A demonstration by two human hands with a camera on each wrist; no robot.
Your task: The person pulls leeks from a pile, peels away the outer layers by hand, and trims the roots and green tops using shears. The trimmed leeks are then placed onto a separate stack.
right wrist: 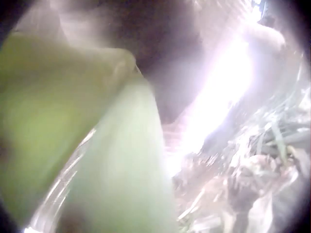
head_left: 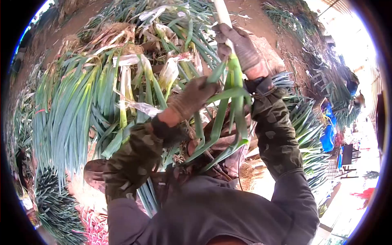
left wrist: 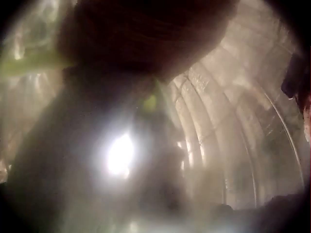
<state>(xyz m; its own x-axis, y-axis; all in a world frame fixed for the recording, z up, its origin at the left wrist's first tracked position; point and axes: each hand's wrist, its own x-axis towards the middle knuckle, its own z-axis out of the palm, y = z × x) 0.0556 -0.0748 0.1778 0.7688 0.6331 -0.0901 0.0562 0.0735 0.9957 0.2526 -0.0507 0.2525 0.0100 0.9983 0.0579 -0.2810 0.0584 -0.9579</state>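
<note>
A long green onion (head_left: 234,71) stands out in front of the person, its white stem pointing away and its leaves hanging back toward the body. The gloved right hand (head_left: 243,49) grips it where white turns to green. Lower and to the left, the gloved left hand (head_left: 192,98) has curled fingers around one of its leaves (head_left: 217,72). Broad green leaves (right wrist: 121,160) fill much of the right wrist view, close and blurred. In the left wrist view the dark glove (left wrist: 146,39) covers the top, and its fingertips are hidden.
A heap of green onions (head_left: 73,102) with dry peeled skins (head_left: 169,71) lies to the left and ahead. More onions (head_left: 310,139) lie at the right, near a blue bag (head_left: 328,128). Another bundle (head_left: 55,208) is at lower left, beside pink strings (head_left: 96,224).
</note>
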